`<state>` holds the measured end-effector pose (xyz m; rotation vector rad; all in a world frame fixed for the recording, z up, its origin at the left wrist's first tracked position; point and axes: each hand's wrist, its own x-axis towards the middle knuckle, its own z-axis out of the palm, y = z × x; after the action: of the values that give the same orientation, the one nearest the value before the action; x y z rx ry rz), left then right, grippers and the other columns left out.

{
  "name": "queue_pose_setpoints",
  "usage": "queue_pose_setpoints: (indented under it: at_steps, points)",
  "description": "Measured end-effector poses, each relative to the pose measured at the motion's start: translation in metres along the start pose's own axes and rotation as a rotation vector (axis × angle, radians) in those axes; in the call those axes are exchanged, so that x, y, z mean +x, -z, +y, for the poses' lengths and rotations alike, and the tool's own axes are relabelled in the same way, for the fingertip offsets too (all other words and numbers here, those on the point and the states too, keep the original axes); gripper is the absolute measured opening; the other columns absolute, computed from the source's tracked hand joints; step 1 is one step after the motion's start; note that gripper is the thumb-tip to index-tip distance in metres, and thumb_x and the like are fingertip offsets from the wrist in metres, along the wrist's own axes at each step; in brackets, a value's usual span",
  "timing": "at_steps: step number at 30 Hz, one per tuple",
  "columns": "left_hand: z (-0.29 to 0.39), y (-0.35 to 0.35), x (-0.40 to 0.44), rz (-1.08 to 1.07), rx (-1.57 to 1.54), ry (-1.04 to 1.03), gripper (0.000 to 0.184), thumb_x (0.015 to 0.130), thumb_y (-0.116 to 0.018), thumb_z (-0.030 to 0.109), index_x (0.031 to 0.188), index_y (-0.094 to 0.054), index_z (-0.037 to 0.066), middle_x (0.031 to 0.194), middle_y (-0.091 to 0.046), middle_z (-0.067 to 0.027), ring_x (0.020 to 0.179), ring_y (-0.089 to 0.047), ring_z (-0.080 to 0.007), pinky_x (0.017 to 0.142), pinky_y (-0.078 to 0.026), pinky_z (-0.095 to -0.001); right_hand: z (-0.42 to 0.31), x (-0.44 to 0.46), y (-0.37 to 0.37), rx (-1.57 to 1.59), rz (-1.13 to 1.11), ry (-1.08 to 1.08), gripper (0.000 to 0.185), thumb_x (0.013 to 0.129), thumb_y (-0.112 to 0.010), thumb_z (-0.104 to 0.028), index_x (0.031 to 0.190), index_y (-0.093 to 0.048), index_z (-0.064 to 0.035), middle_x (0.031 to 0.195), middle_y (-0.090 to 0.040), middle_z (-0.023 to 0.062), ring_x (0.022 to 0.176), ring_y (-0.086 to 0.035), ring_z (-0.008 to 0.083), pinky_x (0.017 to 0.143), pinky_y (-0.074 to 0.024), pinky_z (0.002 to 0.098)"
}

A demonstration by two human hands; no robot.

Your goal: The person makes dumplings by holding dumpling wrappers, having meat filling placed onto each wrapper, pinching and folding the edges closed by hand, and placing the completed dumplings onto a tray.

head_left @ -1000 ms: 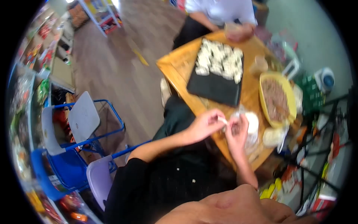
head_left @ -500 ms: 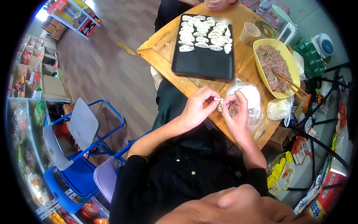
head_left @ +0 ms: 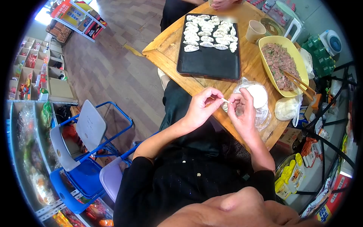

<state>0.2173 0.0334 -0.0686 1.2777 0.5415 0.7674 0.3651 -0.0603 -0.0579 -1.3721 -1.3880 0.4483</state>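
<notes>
Pinching a small pale dumpling [head_left: 225, 104] between them, the left hand [head_left: 203, 109] and right hand [head_left: 243, 113] each press thumb and fingers together in a tight grip on its edge. It is off-white, thin along the top and partly hidden by fingers, held up near the edge of the wooden surface [head_left: 162, 42]. Just beside the right hand, white round wrappers [head_left: 258, 95] rest on clear plastic [head_left: 264, 118]. Beyond are a black tray [head_left: 208, 65] bearing rows of pleated dumplings [head_left: 206, 44], a paper cup [head_left: 255, 31] and a yellow bowl [head_left: 269, 75] of meat filling [head_left: 277, 60] with chopsticks [head_left: 298, 82]. Lower right, a red package [head_left: 341, 182] carries white characters too small to read.
</notes>
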Motion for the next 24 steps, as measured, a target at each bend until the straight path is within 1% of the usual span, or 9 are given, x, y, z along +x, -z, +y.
queue_pose_setpoints:
  at_steps: [1,3,10,13,17,19,21,23,24]
  points:
    - [-0.001,0.001,0.001,-0.004,0.042,-0.021,0.011,0.087,-0.065,-0.001,0.098,-0.062,0.0,0.094,-0.059,-0.0048,0.087,-0.061,-0.0109,0.077,-0.05,-0.0241,-0.001,0.001,0.0,0.002,0.0,-0.003,0.066,0.084,-0.061,0.011,0.14,-0.03,-0.0043,0.097,-0.058,0.0093,0.083,-0.057,0.013,0.072,-0.0486,0.0255]
    - [-0.001,0.001,0.002,-0.003,0.075,-0.05,0.011,0.087,-0.065,-0.001,0.097,-0.062,0.0,0.094,-0.06,-0.0052,0.086,-0.061,-0.0116,0.076,-0.05,-0.0244,-0.003,0.003,0.0,-0.082,-0.001,0.04,0.062,0.081,-0.066,0.009,0.134,-0.036,-0.0028,0.088,-0.059,0.0068,0.07,-0.058,0.012,0.06,-0.0491,0.0254]
    - [0.004,0.006,0.001,-0.073,0.284,-0.228,0.012,0.085,-0.066,-0.001,0.097,-0.064,-0.001,0.096,-0.061,-0.0083,0.084,-0.061,-0.0164,0.073,-0.05,-0.0266,-0.014,0.007,0.0,-0.114,-0.086,0.121,0.051,0.08,-0.067,0.009,0.124,-0.042,-0.002,0.085,-0.058,0.0071,0.067,-0.058,0.014,0.058,-0.0483,0.0259]
    - [0.004,0.009,0.001,-0.12,0.303,-0.263,0.013,0.085,-0.066,-0.001,0.098,-0.064,-0.001,0.098,-0.062,-0.0088,0.087,-0.062,-0.0169,0.075,-0.051,-0.0263,-0.014,0.008,-0.003,-0.068,0.014,0.126,0.042,0.08,-0.066,0.009,0.115,-0.047,-0.0013,0.083,-0.057,0.0066,0.066,-0.057,0.0144,0.057,-0.0472,0.0263]
    - [0.0,0.009,0.001,-0.17,0.181,-0.203,0.011,0.088,-0.063,-0.003,0.099,-0.062,0.001,0.104,-0.062,-0.0085,0.096,-0.062,-0.0157,0.084,-0.05,-0.0273,-0.016,0.011,0.0,-0.137,-0.028,0.026,0.031,0.079,-0.065,0.01,0.105,-0.051,-0.0003,0.081,-0.057,0.0082,0.067,-0.057,0.0177,0.058,-0.0472,0.0286]
    - [-0.002,0.007,0.002,-0.175,-0.013,-0.035,0.01,0.09,-0.062,-0.005,0.098,-0.06,0.001,0.106,-0.062,-0.0083,0.102,-0.061,-0.0149,0.088,-0.05,-0.0278,-0.016,0.012,0.001,-0.158,-0.07,-0.02,0.029,0.079,-0.065,0.011,0.102,-0.052,-0.0001,0.08,-0.057,0.0093,0.067,-0.058,0.02,0.058,-0.0474,0.0303]
    - [-0.005,0.005,0.003,-0.167,0.002,-0.021,0.009,0.09,-0.062,-0.004,0.097,-0.06,0.001,0.107,-0.062,-0.0082,0.101,-0.06,-0.0142,0.087,-0.051,-0.0273,-0.016,0.015,0.002,-0.266,-0.058,0.095,0.028,0.078,-0.066,0.009,0.101,-0.053,-0.0004,0.079,-0.057,0.0115,0.067,-0.058,0.0254,0.06,-0.0472,0.0346]
    - [-0.007,0.004,0.004,-0.133,0.052,-0.018,0.009,0.089,-0.063,-0.003,0.096,-0.059,0.001,0.106,-0.063,-0.0078,0.099,-0.061,-0.0129,0.083,-0.052,-0.0258,-0.013,0.017,0.001,-0.297,-0.054,0.111,0.028,0.078,-0.067,0.008,0.101,-0.053,-0.0008,0.078,-0.057,0.012,0.068,-0.058,0.0268,0.06,-0.0467,0.0361]
    - [-0.005,0.003,0.004,-0.113,0.18,-0.031,0.009,0.088,-0.064,-0.002,0.095,-0.059,0.001,0.105,-0.064,-0.0073,0.097,-0.061,-0.012,0.081,-0.053,-0.0252,-0.011,0.015,0.001,-0.338,-0.061,0.112,0.028,0.079,-0.068,0.006,0.101,-0.053,-0.0012,0.077,-0.057,0.0125,0.068,-0.058,0.0282,0.061,-0.0462,0.0376]
